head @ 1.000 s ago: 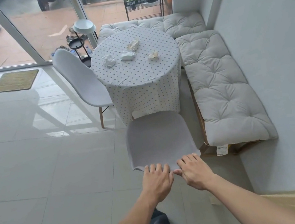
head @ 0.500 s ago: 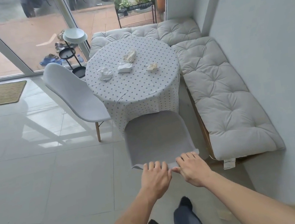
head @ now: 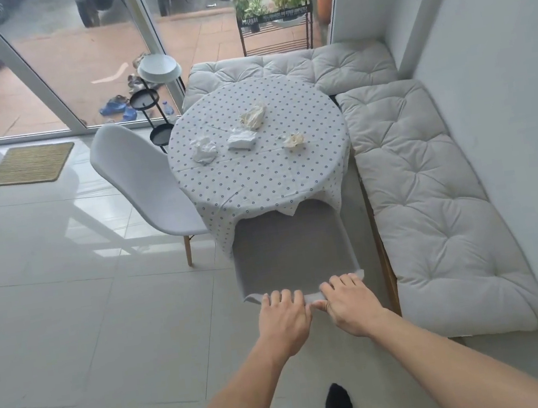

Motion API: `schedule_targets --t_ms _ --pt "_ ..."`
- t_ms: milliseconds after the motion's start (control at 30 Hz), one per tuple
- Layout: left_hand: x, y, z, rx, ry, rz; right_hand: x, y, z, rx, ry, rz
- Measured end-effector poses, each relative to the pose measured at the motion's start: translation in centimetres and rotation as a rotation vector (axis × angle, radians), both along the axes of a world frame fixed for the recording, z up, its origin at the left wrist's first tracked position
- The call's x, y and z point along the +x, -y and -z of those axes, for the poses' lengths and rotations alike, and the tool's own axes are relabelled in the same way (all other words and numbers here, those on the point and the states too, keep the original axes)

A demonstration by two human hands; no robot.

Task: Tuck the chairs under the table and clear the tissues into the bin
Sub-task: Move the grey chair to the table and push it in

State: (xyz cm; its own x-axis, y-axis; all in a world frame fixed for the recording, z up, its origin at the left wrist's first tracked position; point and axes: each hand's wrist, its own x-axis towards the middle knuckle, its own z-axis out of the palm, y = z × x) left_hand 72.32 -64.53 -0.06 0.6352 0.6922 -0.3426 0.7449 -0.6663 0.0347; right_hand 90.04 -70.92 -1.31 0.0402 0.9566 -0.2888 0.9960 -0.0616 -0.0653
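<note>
A round table [head: 258, 184] under a dotted cloth carries several crumpled tissues [head: 203, 149]. A grey chair [head: 291, 249] stands in front of me, its seat partly under the hanging cloth. My left hand [head: 285, 319] and my right hand [head: 350, 303] both grip the top edge of its backrest, side by side. A second grey chair [head: 147, 183] stands at the table's left with its seat against the cloth. No bin shows.
A cushioned corner bench [head: 426, 202] wraps the table's right and back. A black tiered stand [head: 155, 116] holding a white bowl stands behind the left chair by the glass door. A woven mat [head: 30, 164] lies on the tiled floor at left.
The near chair has slid forward with both hands on its back, and its seat now sits under the cloth's edge. I have stepped closer to the table.
</note>
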Motion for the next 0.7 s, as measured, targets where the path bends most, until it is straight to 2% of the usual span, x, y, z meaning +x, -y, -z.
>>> schedule_targets --t_ms 167,333,700 --pt "2.0 -1.4 0.0 -0.103 -0.011 -0.008 3.0 -1.0 0.5 -0.073 -0.066 -0.012" --pt "2.4 -3.3 -0.2 -0.143 0.001 -0.034 4.7 -2.1 -0.2 -0.077 -0.288 0.055" --pt "1.8 -14.1 -3.6 -0.131 0.045 -0.073 4.2 -10.4 -3.4 -0.103 -0.177 0.117"
